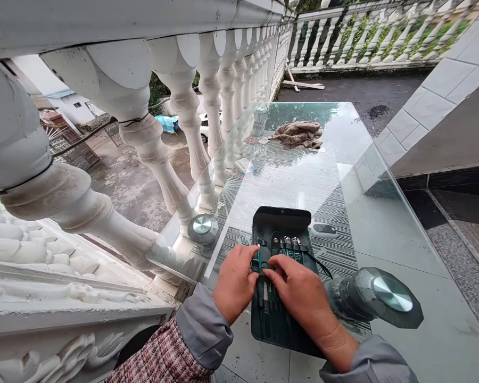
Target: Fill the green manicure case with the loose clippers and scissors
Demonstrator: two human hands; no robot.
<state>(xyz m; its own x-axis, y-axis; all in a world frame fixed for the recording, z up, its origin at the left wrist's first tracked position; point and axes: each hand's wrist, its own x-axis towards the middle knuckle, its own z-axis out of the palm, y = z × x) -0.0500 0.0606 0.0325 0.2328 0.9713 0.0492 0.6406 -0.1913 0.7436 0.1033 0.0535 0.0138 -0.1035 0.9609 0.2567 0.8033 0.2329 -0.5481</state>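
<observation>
A black manicure case (281,218) lies unfolded on the glass table (403,255). Several tools sit under its straps, among them nail clippers (290,242) along the upper part and slim metal tools (265,291) lower down. Small scissors with dark green finger loops (259,264) are over the left half of the case. My left hand (236,279) pinches one side of the loops between thumb and forefinger. From the other side my right hand (297,290) pinches the loops too, its wrist covering the case's lower right part. Whether the blades are still under a strap I cannot tell.
A crumpled brown cloth (297,135) rests toward the table's far end. A small dark oval object (324,229) appears right of the case. Round metal-capped supports (391,294) show at the near right and left. A white balustrade (187,101) runs along the left; a tiled wall (431,106) stands right.
</observation>
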